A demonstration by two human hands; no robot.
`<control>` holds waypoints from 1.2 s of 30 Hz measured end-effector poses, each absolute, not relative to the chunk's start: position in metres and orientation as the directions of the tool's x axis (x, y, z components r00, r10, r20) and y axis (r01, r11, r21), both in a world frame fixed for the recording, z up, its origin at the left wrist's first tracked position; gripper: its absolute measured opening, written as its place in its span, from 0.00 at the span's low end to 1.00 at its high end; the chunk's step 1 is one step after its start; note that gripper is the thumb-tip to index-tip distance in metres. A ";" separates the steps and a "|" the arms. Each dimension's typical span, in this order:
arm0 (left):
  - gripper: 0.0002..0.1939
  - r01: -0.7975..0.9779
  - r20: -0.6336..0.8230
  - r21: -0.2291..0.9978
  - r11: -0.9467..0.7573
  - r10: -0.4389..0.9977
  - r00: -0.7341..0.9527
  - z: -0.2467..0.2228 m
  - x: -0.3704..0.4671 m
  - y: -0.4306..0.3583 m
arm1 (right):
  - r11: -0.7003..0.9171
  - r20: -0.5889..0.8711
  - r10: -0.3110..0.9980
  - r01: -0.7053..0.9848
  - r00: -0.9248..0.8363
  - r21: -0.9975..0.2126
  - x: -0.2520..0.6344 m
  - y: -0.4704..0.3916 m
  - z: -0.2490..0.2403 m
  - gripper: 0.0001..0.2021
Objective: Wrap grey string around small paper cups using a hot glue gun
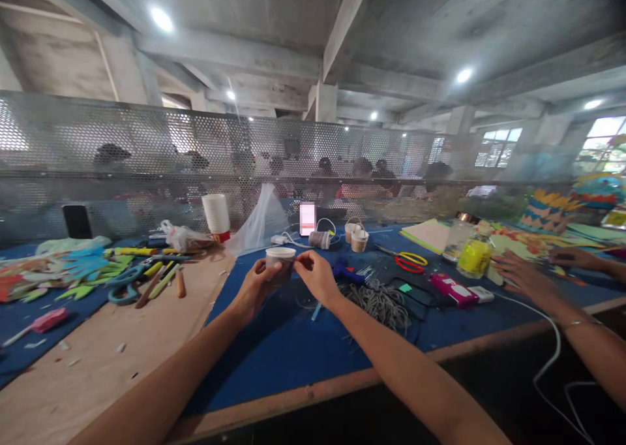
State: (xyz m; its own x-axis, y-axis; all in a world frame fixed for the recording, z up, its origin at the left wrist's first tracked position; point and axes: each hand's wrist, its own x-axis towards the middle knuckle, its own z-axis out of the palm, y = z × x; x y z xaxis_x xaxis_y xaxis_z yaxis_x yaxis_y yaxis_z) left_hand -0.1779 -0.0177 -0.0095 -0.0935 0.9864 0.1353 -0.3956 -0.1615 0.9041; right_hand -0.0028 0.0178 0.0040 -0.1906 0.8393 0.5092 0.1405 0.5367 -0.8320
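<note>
My left hand (258,283) is wrapped around a small paper cup (280,254) with a white rim and a grey-brown covering, held upright above the blue mat. At the cup's right side, the thumb and fingertips of my right hand (315,276) are pinched together on what looks like thin grey cord; a faint loop hangs below them. Right of my right wrist lies a tangled heap of grey cord (384,306). A blue glue gun (348,273) rests behind that heap. Beyond my hands stands a small cup with a handle (359,239), and a cord-wrapped cup (319,239) lies nearby.
Scissors with red and yellow handles (411,262), a pink box (452,290) and a yellow jar (473,257) are to the right, near another person's hand (528,278). Leftward are blue scissors (124,286) and stacked paper cups (216,214). A lit phone (308,219) stands before the perforated screen (274,145).
</note>
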 end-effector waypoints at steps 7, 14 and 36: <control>0.27 -0.380 0.132 0.911 -0.160 0.986 -0.099 -0.005 -0.176 -0.022 | 0.521 0.506 0.845 0.052 -0.173 -0.852 -0.001 0.019 0.003 0.09; 0.28 -0.352 0.115 0.924 -0.152 0.986 -0.124 -0.004 -0.176 -0.023 | 0.532 0.521 0.841 0.042 -0.148 -0.846 -0.001 0.023 0.000 0.11; 0.27 -0.358 0.148 0.923 -0.145 0.989 -0.018 -0.006 -0.180 -0.022 | 0.531 0.519 0.842 0.063 -0.144 -0.845 0.002 0.024 0.001 0.09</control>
